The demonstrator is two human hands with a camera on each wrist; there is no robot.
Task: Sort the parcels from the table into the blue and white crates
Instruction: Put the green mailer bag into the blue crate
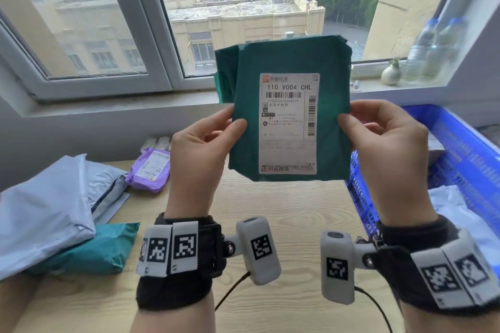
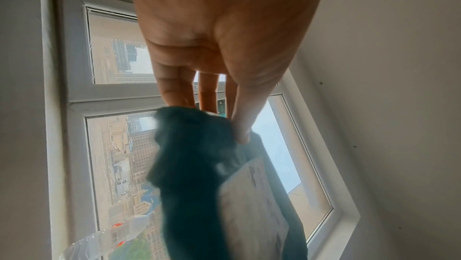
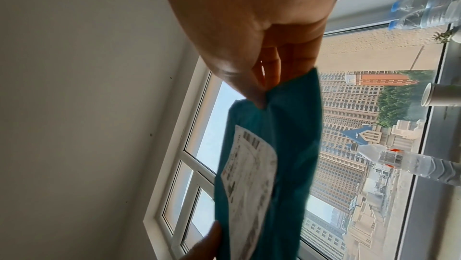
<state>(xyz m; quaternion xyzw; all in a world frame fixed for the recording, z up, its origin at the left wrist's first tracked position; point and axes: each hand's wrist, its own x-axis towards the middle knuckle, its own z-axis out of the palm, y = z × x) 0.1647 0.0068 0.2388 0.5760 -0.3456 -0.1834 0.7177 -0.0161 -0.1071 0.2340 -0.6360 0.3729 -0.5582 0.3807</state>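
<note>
- Now I hold the dark green parcel (image 1: 289,116) up in the air with both hands, above the counter (image 1: 284,213) and in front of the window (image 1: 162,16).
- My left hand (image 1: 200,157) pinches the left edge of the parcel: the thumb lies on the front side, just beside the white shipping label (image 1: 289,123), and the other fingers (image 2: 174,91) go behind the parcel.
- My right hand (image 1: 389,154) pinches the right edge in the same way, with the thumb on the front and the fingers (image 3: 294,57) curled behind.
- Both hands are raised with the wrists below and the fingers pointing up; the palms are turned toward each other.
- The parcel stands nearly upright between my hands, with the label facing me. One flap is folded behind its left side.
- The blue crate (image 1: 460,149) stands at my right on the counter, and I see a white parcel (image 1: 460,213) inside it.
- At my left, on the counter, lie a large grey parcel (image 1: 46,203), a teal parcel (image 1: 100,249) partly under it, and a purple parcel (image 1: 151,167) farther back.
- On the window sill stand two water bottles (image 1: 433,48) and a small vase (image 1: 391,74).
</note>
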